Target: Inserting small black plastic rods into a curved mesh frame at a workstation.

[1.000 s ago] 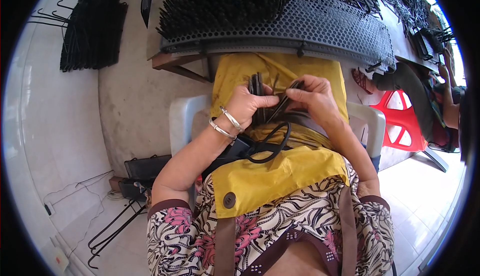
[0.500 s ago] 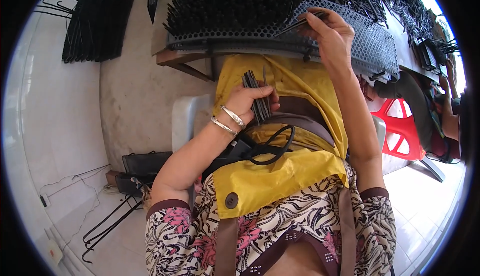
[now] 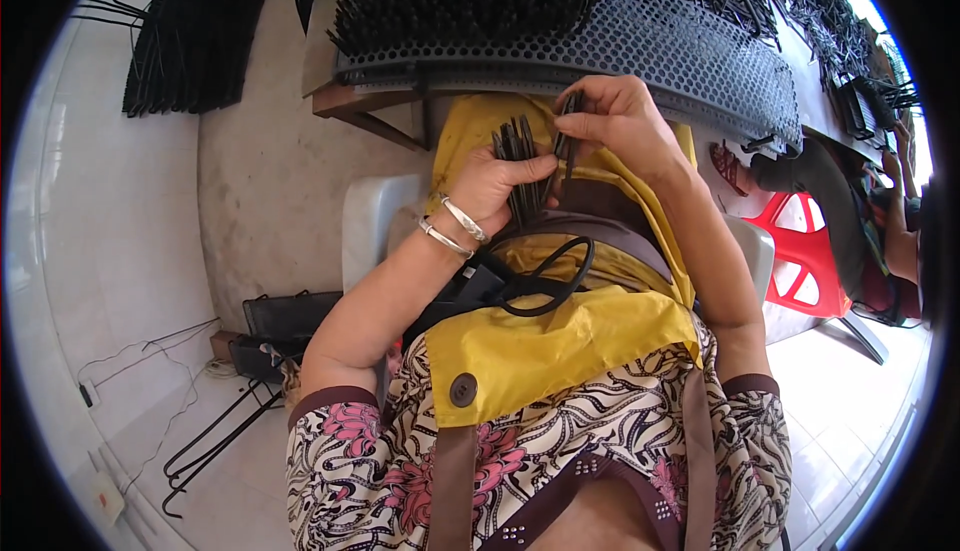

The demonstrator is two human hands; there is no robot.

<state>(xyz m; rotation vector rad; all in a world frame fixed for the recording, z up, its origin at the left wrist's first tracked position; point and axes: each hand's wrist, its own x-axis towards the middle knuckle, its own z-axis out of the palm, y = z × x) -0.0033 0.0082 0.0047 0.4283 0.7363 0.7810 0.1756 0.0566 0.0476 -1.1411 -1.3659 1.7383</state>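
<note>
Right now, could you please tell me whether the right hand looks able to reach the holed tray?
Probably yes: the right hand is near the front edge of the holed tray, with nothing visible blocking its bare part, though the fingers already hold black sticks.

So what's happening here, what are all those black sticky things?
A person in a shiny yellow apron is handling thin, dark, stick-like pieces. The left hand grips an upright bundle of dark sticks, and the right hand pinches a few more sticks close beside it. Beyond the hands, a grey plate full of round holes has many black sticks crowded on its left part. I can't tell exactly what the sticks are.
</note>
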